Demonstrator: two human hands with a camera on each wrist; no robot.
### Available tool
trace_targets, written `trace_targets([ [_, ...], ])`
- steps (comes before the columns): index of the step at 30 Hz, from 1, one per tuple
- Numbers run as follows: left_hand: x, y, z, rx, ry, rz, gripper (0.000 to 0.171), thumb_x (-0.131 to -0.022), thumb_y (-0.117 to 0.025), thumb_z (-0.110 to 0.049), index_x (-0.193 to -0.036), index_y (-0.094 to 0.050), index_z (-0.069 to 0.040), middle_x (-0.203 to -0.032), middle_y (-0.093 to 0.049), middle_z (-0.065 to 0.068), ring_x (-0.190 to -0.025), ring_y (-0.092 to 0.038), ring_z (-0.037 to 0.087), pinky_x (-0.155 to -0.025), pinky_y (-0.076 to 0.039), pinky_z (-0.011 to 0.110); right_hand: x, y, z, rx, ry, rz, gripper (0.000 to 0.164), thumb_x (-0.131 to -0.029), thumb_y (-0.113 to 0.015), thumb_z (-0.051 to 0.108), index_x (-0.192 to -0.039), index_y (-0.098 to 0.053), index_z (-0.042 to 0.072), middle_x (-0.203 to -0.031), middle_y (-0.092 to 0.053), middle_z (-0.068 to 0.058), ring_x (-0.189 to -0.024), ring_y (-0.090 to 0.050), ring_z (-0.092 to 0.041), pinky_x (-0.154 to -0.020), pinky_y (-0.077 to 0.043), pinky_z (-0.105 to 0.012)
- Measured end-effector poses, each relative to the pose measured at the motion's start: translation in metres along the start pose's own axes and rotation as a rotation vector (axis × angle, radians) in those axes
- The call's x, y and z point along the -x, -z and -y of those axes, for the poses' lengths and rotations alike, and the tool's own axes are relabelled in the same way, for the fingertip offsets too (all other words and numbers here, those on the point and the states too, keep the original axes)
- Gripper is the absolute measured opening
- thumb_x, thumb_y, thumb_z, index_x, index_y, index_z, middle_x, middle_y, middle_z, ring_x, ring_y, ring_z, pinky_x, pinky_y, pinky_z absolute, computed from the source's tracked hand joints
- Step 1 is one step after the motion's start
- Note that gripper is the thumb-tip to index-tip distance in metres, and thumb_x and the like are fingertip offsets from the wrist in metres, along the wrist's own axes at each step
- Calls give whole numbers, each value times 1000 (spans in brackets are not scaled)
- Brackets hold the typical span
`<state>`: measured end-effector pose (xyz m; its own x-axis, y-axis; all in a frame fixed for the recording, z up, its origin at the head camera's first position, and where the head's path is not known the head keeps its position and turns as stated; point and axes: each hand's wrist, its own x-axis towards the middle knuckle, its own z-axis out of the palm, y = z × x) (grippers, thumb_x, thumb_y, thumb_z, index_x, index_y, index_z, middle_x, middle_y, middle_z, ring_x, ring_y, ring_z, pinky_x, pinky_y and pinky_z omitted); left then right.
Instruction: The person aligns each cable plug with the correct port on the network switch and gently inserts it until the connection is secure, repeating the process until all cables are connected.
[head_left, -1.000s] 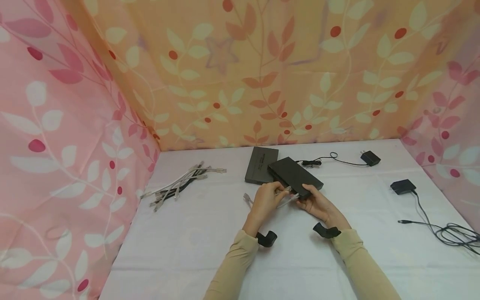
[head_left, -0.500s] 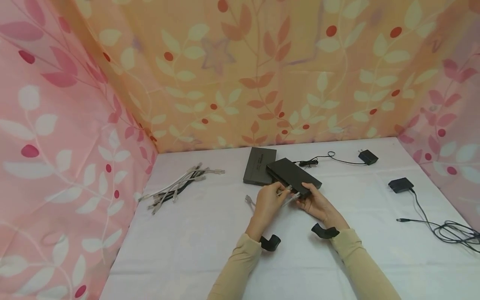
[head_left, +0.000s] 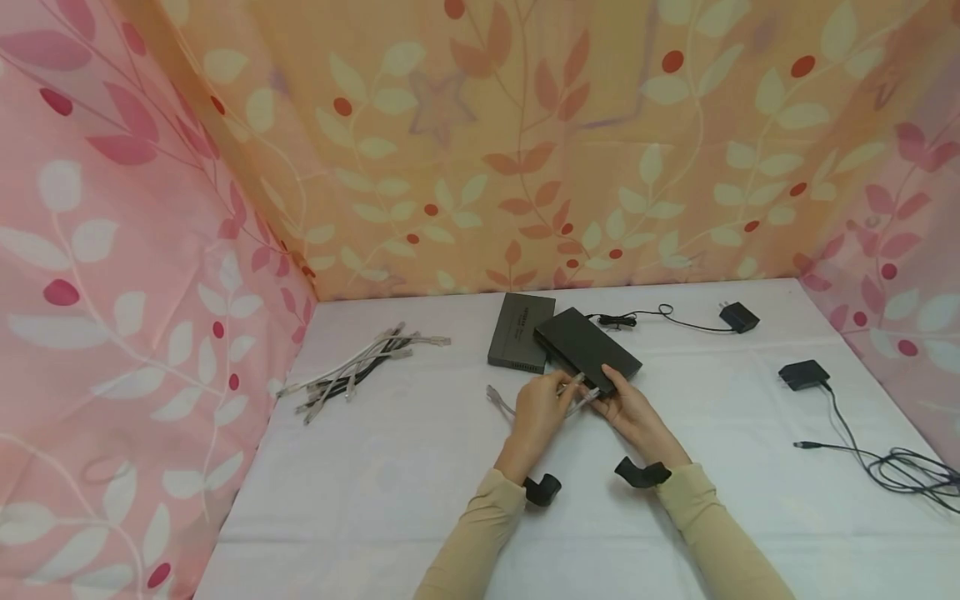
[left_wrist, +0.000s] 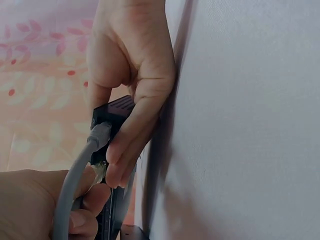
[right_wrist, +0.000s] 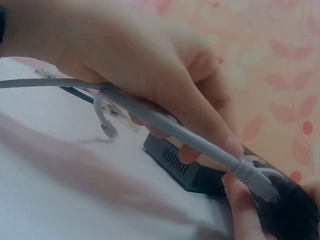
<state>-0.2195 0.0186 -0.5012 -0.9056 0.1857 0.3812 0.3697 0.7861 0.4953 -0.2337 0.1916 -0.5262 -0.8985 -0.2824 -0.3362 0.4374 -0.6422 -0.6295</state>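
Observation:
My right hand (head_left: 630,408) grips the near right corner of a black network switch (head_left: 588,343), thumb on top and fingers beneath. The switch is tilted, its port side towards me. A grey Ethernet cable (left_wrist: 75,175) has one plug (left_wrist: 101,132) seated in a port near that corner. Beside it, my left hand (head_left: 538,410) pinches a clear Ethernet plug (left_wrist: 100,172) between thumb and fingers, right at the row of ports. Its tip is partly hidden by the fingers. A loose cable end (head_left: 498,398) sticks out left of the left hand.
A second switch (head_left: 520,333) lies behind, partly overlapped by the held one. Several grey and black cables (head_left: 360,367) are piled at left. On the right are two power adapters, one at the back (head_left: 738,317) and one nearer (head_left: 804,374) with a coiled cord (head_left: 907,471).
The held switch has shifted and tilted slightly, and the right hand has moved a little left with it. My left hand keeps its pinch on the plug at the ports.

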Motion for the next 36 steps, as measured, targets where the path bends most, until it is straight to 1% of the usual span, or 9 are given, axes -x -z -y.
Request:
trace_targets([
  [3,-1,3,2,49,3,20,17,-87,-65,-29,-90,-72,-14,-70,-67,-3,-50,-48,3,-46,-34,15,0,1,1,-8,-14,10,60,-96,-50,23,-143,-15,11,-108,-61,-1,-96,-64,-15,-85,-50,-27],
  [5,-1,5,4,83,0,44,18,-88,-64,-29,-91,-73,-13,-70,-67,-3,-48,-46,2,-46,-34,15,0,2,1,8,-17,18,61,-95,-51,23,-144,-15,10,-110,-61,0,-98,-64,-14,-87,-49,-27],
  [8,-3,9,9,147,4,91,21,-88,-63,-31,-96,-73,-14,-71,-67,-4,-51,-46,0,-47,-35,15,-2,4,1,53,-17,39,48,-96,-51,22,-135,-27,8,-108,-62,-2,-98,-64,-14,-86,-50,-26],
  [10,-4,13,15,159,14,116,22,-89,-61,-33,-97,-73,-16,-74,-67,-6,-54,-48,-1,-49,-37,14,-3,4,0,86,-13,68,37,-97,-48,21,-128,-32,8,-107,-63,-3,-97,-65,-15,-84,-50,-25],
  [12,-6,18,23,166,31,116,23,-89,-60,-34,-97,-73,-17,-77,-68,-7,-58,-50,-1,-51,-38,15,-4,4,0,103,-9,101,31,-98,-45,21,-124,-34,7,-106,-63,-6,-95,-66,-17,-83,-51,-25],
  [17,-11,36,47,139,88,38,22,-90,-61,-33,-94,-74,-17,-79,-69,-6,-60,-53,4,-52,-41,18,-4,6,0,69,-8,164,27,-99,-43,18,-122,-35,6,-108,-63,-9,-96,-66,-22,-83,-51,-26],
  [23,-10,53,75,141,161,-51,19,-89,-62,-31,-91,-74,-16,-76,-67,-5,-61,-50,8,-53,-39,21,-3,10,0,61,5,236,22,-101,-39,16,-121,-41,8,-111,-64,-12,-102,-64,-24,-87,-49,-28],
  [29,-9,61,96,156,220,-92,18,-90,-62,-29,-92,-73,-15,-81,-68,-4,-65,-52,9,-56,-41,23,-3,9,1,67,4,207,23,-100,-40,18,-120,-42,6,-106,-66,-13,-98,-65,-23,-84,-51,-28],
  [36,-7,72,121,147,271,-141,15,-89,-63,-22,-95,-73,-12,-87,-68,2,-71,-58,16,-63,-47,30,-4,9,1,47,-8,194,30,-100,-40,18,-126,-31,5,-105,-65,-14,-96,-66,-24,-84,-51,-28],
])
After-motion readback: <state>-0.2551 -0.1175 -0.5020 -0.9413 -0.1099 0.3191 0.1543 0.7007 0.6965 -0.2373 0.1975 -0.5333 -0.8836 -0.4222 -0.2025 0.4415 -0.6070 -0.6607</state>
